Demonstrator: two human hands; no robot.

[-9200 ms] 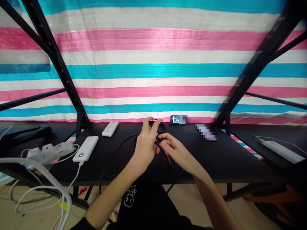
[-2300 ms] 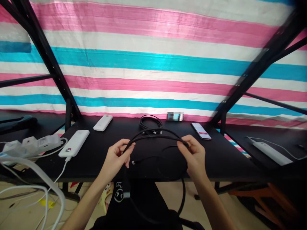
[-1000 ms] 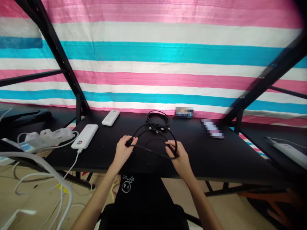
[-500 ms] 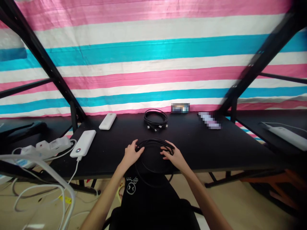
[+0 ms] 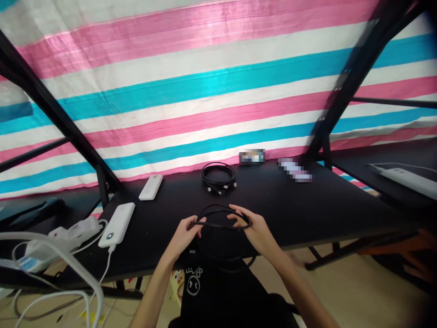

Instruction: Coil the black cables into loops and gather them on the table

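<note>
A black cable (image 5: 218, 225) in loose loops is stretched between my two hands above the front of the desk, and part of it hangs down toward my lap. My left hand (image 5: 186, 231) pinches the loops at their left side between thumb and fingers. At the right side of the loops, my right hand (image 5: 253, 228) has its fingers curled around the cable. Farther back on the desk lies a second coiled black cable (image 5: 218, 175), with several small white tips at its near side.
Two white power banks (image 5: 118, 224) (image 5: 151, 187) lie on the black desk (image 5: 164, 228) at left. The nearer one has a white lead plugged in. A white power strip (image 5: 82, 230) and thick white cables are at far left. Two blurred items (image 5: 251, 156) (image 5: 295, 170) sit at the back right.
The view has tilted. My hands have shifted slightly with the cable; its upper loops now look gathered closer together, with my left fingers turned more inward. The coil behind has stayed in place.
</note>
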